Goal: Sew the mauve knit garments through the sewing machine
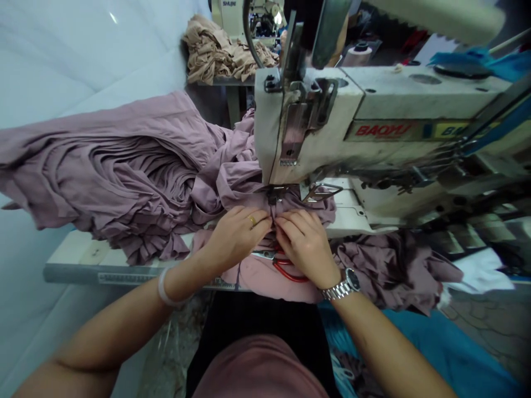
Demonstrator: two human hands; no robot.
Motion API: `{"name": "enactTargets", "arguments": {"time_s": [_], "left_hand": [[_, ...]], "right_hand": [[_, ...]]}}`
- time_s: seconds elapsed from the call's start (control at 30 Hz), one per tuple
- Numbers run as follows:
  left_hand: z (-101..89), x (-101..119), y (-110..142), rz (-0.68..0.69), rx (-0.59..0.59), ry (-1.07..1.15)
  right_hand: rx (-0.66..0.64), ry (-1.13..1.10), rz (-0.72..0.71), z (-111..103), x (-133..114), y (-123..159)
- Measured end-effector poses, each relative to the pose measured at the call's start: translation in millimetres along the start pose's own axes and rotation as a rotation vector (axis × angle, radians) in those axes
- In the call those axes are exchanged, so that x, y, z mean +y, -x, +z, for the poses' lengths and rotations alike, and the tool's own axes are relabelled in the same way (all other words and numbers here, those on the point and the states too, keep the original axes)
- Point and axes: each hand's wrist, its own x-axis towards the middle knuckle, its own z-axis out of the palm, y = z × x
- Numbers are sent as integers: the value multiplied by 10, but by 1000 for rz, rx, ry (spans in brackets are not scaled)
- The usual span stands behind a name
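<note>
The left hand (237, 236) and the right hand (306, 243) are pinching the mauve cloth (319, 207) by the sewing machine's presser foot (274, 194), with a big heap (103, 171) lying on the left and a smaller heap (394, 271) lying on the right.

Dusty mauve fabric (124, 166) — unpatterned; red-handled scissors (288, 271); a cream sewing machine (394, 105) with red lettering; teal cloth (440, 342).

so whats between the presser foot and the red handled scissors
In the head view, the left hand and right hand press mauve fabric together between the presser foot and the red-handled scissors.
</note>
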Motion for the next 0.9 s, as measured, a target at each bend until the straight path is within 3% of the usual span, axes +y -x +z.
{"name": "enactTargets", "arguments": {"time_s": [0.37,0.53,0.73,0.9], "left_hand": [[141,-53,-24,-93,19,93],[141,-78,-30,-93,3,87],[126,-115,-34,-104,-23,66],[98,-189,-49,-61,-57,81]], "right_hand": [[-71,-60,85,83,145,-117],[-75,-77,36,90,235,-94],[-173,139,-56,-4,201,-101],[-123,-6,-15,34,232,-69]]}}
